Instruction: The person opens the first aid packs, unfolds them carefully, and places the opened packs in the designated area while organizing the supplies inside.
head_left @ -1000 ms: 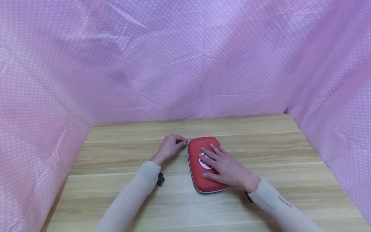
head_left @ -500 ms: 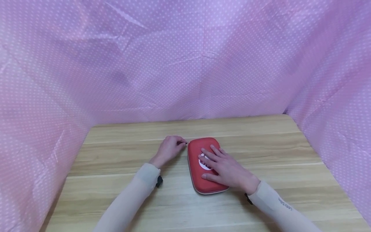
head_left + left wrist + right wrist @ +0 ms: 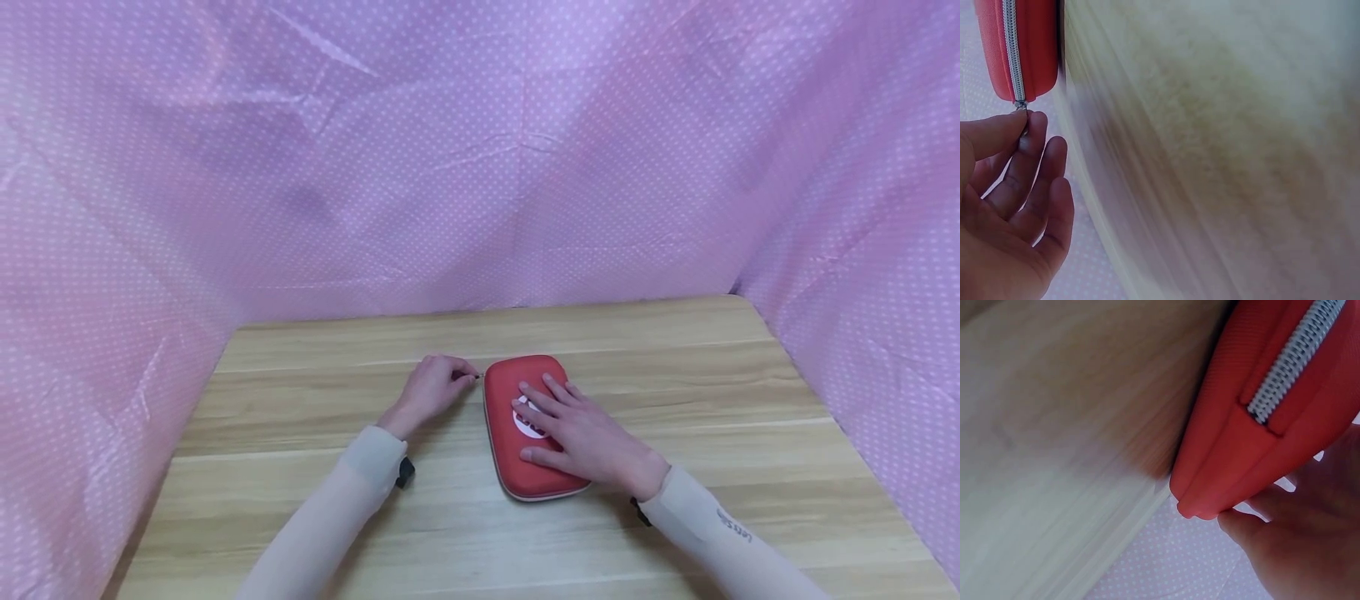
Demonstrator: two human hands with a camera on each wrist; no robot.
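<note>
A red zip case (image 3: 517, 467) with a white round emblem lies flat on the wooden table. My left hand (image 3: 431, 390) is at its far left corner, where thumb and forefinger pinch the zipper pull (image 3: 1024, 128). In the left wrist view the silver zipper (image 3: 1013, 56) runs with its teeth joined along the side up to that pull. My right hand (image 3: 592, 437) rests on top of the case, fingers spread and straight, covering part of the emblem. The right wrist view shows the zipper's end (image 3: 1260, 412) on the case's other side.
The wood-grain table (image 3: 300, 500) extends around the case on every side. A pink polka-dot cloth (image 3: 480, 167) hangs behind the table and along both sides. Dark wrist devices (image 3: 405, 472) sit under both sleeves.
My left hand has shifted slightly toward me and to the left, with the zipper pull still pinched. The right hand stays spread on the case, which has hardly moved.
</note>
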